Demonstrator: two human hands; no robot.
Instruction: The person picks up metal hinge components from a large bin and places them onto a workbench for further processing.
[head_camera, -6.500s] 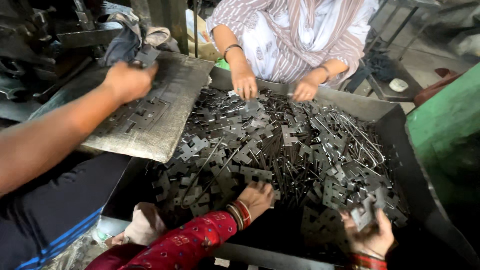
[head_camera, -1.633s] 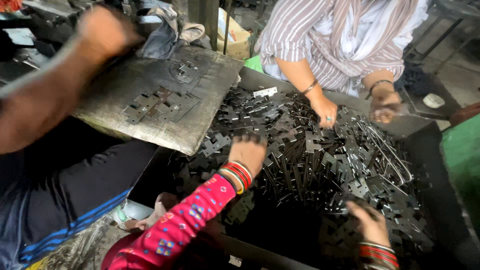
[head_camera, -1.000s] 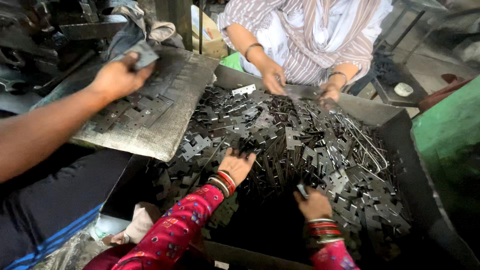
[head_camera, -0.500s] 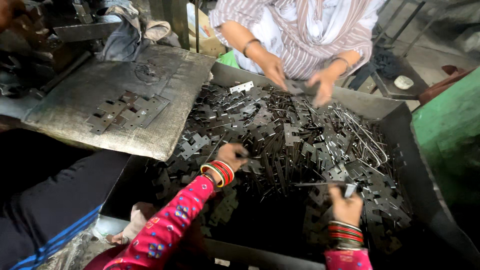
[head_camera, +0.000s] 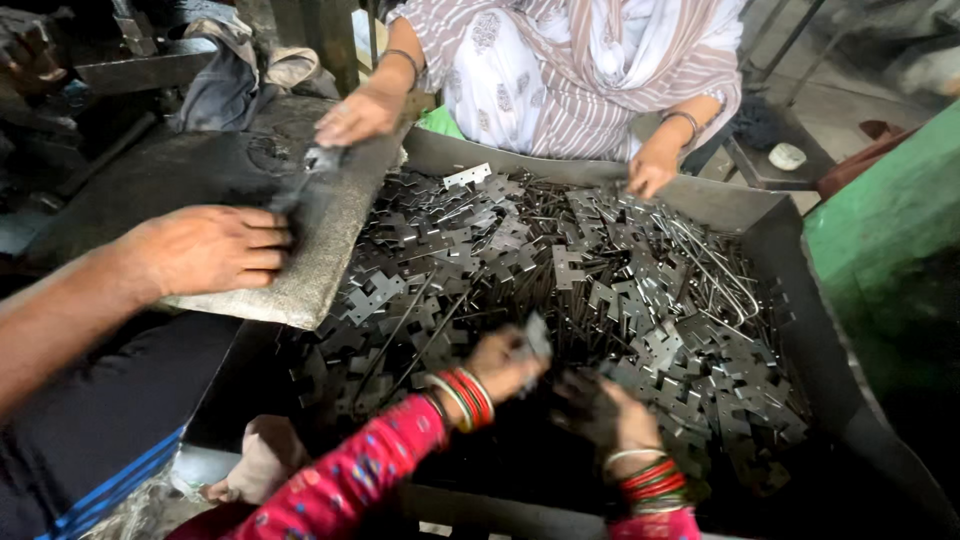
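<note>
Stamped metal plates (head_camera: 600, 290) fill the bin (head_camera: 800, 260), heaped just ahead of both hands. Left hand (head_camera: 505, 362) pinches one plate (head_camera: 537, 338), blurred. Right hand (head_camera: 600, 410) curled beside it, hold unclear. Sorting step, prob.; next calls for a firm pinch, sharp edges.

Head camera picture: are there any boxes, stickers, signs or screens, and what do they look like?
No packages, labels, signs or screens show.
Metal bin: centre, grey walls, full of flat notched metal plates.
Grey slab: left, with a co-worker's hand on it.
Left hand: grips a small plate over the bin.
Right hand: close beside it, over the pile.
</note>
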